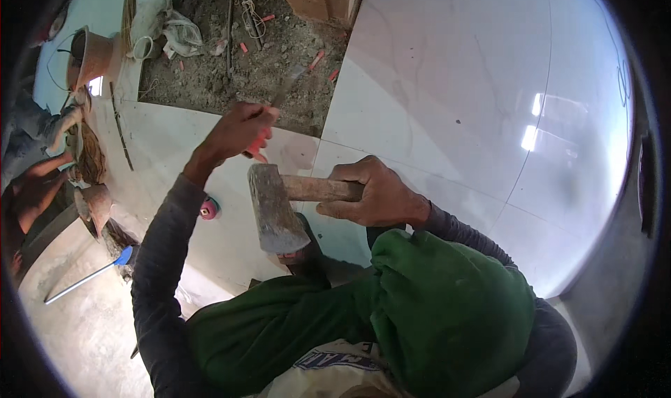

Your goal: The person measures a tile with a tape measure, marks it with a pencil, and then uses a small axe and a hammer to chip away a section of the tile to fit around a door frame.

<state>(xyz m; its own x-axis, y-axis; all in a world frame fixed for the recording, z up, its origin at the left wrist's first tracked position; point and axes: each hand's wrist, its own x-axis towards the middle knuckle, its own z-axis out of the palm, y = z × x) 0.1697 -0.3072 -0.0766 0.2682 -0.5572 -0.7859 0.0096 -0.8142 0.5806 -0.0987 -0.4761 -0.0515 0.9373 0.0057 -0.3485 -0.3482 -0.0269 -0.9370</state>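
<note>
1. Hatchet (271,205) is held above the white floor tiles (426,69), its metal head on the left and its sharp edge toward the person's body.
2. Right hand (381,192) is closed around the hatchet's wooden handle.
3. Left hand (234,133), just beyond the hatchet's head, has its fingers curled on a red-orange item (257,145); blur hides what it is.
4. Bare dirt (199,76) lies beyond the left hand, with small red pieces (316,59) on it.
5. Another person's arms (43,167) show at far left, near a bucket (93,54).
</note>
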